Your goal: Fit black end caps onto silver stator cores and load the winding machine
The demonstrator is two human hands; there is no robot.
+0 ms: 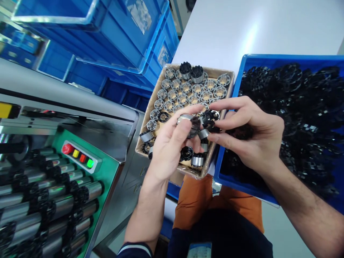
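Note:
My left hand is closed around a silver metal ring core with a dark slotted side facing my right hand. My right hand pinches a black plastic slotted piece between fingers and thumb, close beside the core. Whether the two parts touch I cannot tell. Both hands are over a shallow cardboard tray lined with clear film. Rows of bare metal cores stand in it. Two cores with black caps sit at its far edge, and several more lie near my fingers, partly hidden.
A blue bin heaped with black plastic parts stands right of the tray on a white table. Stacked blue crates rise behind. At left is a machine with a green panel, coloured buttons and rows of metal cylinders.

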